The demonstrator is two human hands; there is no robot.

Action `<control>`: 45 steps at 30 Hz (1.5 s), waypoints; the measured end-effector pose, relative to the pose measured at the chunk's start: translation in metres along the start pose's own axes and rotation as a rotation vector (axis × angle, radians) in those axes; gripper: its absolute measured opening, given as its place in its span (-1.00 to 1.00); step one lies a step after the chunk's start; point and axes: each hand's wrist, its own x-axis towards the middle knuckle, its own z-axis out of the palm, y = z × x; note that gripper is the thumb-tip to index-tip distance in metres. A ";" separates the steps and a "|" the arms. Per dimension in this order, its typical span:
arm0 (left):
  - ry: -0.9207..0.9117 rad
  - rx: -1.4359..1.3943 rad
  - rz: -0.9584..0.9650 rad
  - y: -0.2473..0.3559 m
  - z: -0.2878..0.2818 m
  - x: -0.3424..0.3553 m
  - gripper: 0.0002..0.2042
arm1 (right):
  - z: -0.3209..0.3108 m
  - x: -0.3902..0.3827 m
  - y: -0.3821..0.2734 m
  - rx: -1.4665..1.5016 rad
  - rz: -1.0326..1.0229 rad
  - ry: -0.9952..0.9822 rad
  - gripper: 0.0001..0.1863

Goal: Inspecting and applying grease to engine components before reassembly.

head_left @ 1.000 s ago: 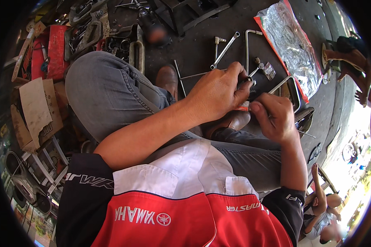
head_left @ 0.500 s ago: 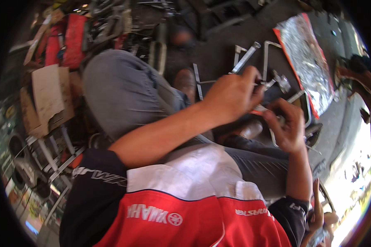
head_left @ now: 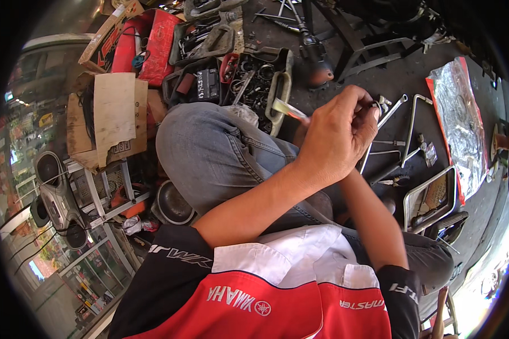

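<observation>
The left hand (head_left: pixel 342 135) is closed to a pinch, fingertips gripping a small silver metal fitting (head_left: pixel 382 105) at its right. The right hand (head_left: pixel 305 121) is mostly hidden behind it — a fingertip shows at a small pale plastic packet with an orange edge (head_left: pixel 290 109), but how far it is closed I cannot tell. The grey-jeaned knee (head_left: pixel 201 141) bounds the near left; dark floor (head_left: pixel 398 76) opens beyond the left hand, toward a black metal stand (head_left: pixel 353 42). Silver bent-bar wrenches (head_left: pixel 413 127) and a red-edged clear plastic bag (head_left: pixel 464 127) lie right; a cluttered toolbox (head_left: pixel 281 99) sits far left.
</observation>
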 end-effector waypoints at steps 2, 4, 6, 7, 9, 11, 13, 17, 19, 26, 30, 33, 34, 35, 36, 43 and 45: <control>0.023 -0.104 -0.072 -0.003 -0.006 0.000 -0.82 | 0.038 0.007 0.014 -0.115 0.171 -0.072 -0.70; 0.010 -0.272 -0.163 -0.004 -0.008 0.000 -0.81 | 0.059 0.005 0.025 -0.239 0.207 -0.124 -0.67; 0.011 -0.496 -0.249 -0.003 -0.011 -0.002 -0.82 | 0.068 0.004 0.036 -0.365 0.116 -0.151 -0.65; -0.012 -0.613 -0.317 -0.003 -0.012 -0.002 -0.82 | 0.067 0.003 0.040 -0.433 0.072 -0.155 -0.64; -0.042 -0.746 -0.463 -0.003 -0.020 -0.001 -0.79 | 0.061 0.004 0.044 -0.571 -0.018 -0.152 -0.61; -0.022 -0.771 -0.573 -0.004 -0.028 -0.001 -0.77 | 0.051 0.004 0.038 -0.511 -0.056 -0.053 -0.67; -0.006 -0.840 -0.627 -0.005 -0.034 -0.001 -0.77 | 0.031 0.000 0.017 -0.232 -0.050 0.143 -0.79; 0.063 -0.935 -0.709 -0.006 -0.032 -0.001 -0.80 | -0.011 -0.031 -0.048 0.016 -0.268 0.510 -0.80; 0.048 -0.962 -0.767 -0.002 -0.027 -0.003 -0.82 | -0.020 -0.040 -0.077 -0.236 -0.460 0.520 -0.75; 0.056 -0.975 -0.690 0.024 0.006 -0.012 -0.83 | -0.021 -0.046 -0.129 -0.534 -0.755 0.664 -0.78; 0.010 -0.919 -0.484 0.028 0.028 -0.017 -0.84 | -0.033 -0.058 -0.135 -0.449 -0.761 0.711 -0.76; -0.025 -0.855 -0.374 0.029 0.045 -0.018 -0.85 | -0.049 -0.065 -0.138 -0.409 -0.817 0.736 -0.74; -0.013 -0.810 -0.385 0.031 0.050 -0.018 -0.84 | -0.055 -0.067 -0.139 -0.397 -0.849 0.752 -0.73; -0.039 -0.806 -0.315 0.033 0.055 -0.018 -0.85 | -0.059 -0.069 -0.141 -0.380 -0.866 0.750 -0.72; -0.050 -0.786 -0.277 0.037 0.059 -0.018 -0.85 | -0.063 -0.071 -0.143 -0.358 -0.884 0.755 -0.71; -0.083 -0.627 -0.018 0.079 0.075 -0.020 -0.84 | -0.081 -0.090 -0.169 -0.220 -0.967 0.794 -0.64; -0.085 -0.604 -0.005 0.090 0.080 -0.021 -0.85 | -0.085 -0.094 -0.175 -0.142 -0.995 0.811 -0.65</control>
